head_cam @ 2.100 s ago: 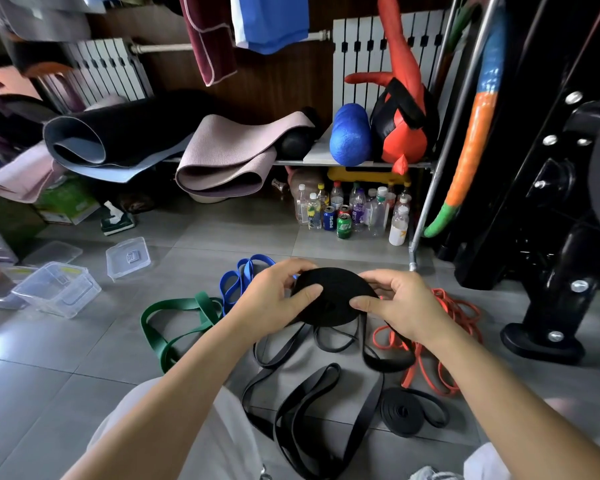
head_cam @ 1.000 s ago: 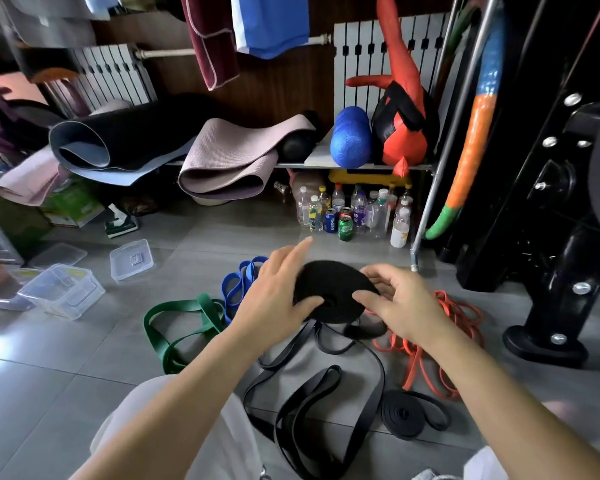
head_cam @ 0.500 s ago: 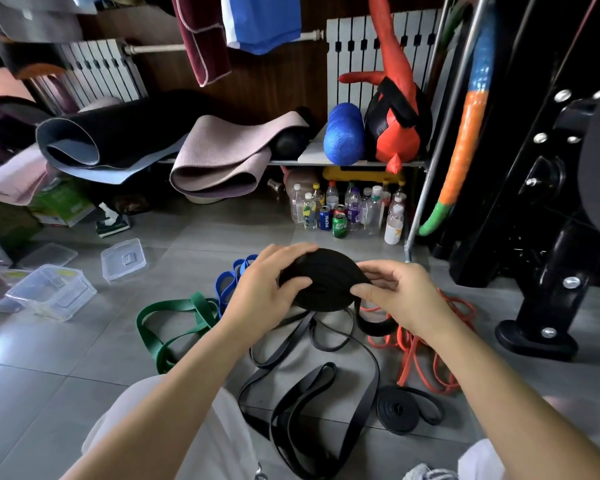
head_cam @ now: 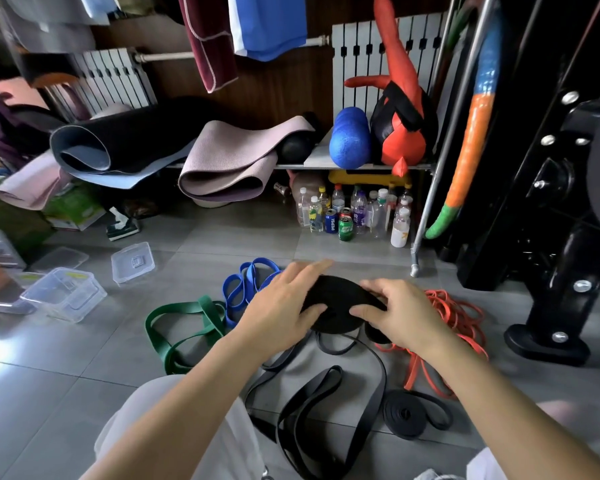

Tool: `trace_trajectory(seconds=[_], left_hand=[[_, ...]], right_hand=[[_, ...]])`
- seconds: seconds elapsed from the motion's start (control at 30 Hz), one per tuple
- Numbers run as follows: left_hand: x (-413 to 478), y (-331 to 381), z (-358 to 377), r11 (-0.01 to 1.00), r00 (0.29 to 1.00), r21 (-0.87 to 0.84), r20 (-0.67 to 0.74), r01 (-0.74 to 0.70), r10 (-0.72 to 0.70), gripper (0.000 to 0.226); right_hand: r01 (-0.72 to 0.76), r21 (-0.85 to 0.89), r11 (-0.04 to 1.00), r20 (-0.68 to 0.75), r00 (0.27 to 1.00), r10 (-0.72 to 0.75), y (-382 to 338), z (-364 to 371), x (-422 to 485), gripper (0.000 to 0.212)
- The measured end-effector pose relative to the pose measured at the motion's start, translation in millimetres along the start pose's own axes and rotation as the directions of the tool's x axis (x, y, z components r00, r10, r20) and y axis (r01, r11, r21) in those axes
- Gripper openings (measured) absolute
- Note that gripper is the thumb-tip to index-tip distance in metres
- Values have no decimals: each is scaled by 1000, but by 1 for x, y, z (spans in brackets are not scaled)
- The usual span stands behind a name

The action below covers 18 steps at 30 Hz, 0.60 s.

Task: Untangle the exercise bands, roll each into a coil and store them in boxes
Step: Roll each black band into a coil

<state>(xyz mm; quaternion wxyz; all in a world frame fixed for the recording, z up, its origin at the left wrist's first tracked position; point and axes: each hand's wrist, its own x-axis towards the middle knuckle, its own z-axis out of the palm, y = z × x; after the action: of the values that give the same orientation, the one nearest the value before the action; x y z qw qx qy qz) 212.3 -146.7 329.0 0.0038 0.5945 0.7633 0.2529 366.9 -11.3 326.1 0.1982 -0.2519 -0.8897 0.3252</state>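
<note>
Fingers of both hands pinch the black coil: left hand thumb on its face, fingers splayed over the rim; right hand clamping the edge. Best keep the loose tail below taut while turning. Fingers behind the coil are hidden; the boxes lie far left.

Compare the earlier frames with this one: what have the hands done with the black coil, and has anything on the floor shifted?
Both hands keep hold of the black coil. The left hand has re-gripped, fingers now stretched over the coil's top, thumb on its face. The right hand still pinches the right edge, feeding the loose black tail. The green band, blue band, orange band, small black coil and clear boxes lie unchanged.
</note>
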Motion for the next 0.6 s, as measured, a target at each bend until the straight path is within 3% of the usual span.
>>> trace_trajectory(seconds=[0.1, 0.23, 0.43, 0.53, 0.6], left_hand=[[1, 2, 1, 1000, 1000, -13, 8, -15, 15, 46], [5, -1, -4, 977, 996, -204, -45, 67, -78, 45], [7, 1, -11, 783, 974, -600, -27, 166, -227, 55], [9, 3, -11, 657, 956, -728, -5, 197, -293, 59], [10, 4, -12, 628, 950, -751, -6, 201, -311, 59]], right_hand=[[24, -2, 1000, -7, 1000, -24, 1, 0, 0, 24], [-8, 238, 971, -54, 998, 21, 6, -5, 0, 34], [-82, 572, 816, -65, 987, 145, 10, -10, 4, 29], [-37, 591, 806, -118, 984, 131, 7, -11, 3, 23], [29, 469, 883, -219, 972, 84, 3, -10, -1, 27]])
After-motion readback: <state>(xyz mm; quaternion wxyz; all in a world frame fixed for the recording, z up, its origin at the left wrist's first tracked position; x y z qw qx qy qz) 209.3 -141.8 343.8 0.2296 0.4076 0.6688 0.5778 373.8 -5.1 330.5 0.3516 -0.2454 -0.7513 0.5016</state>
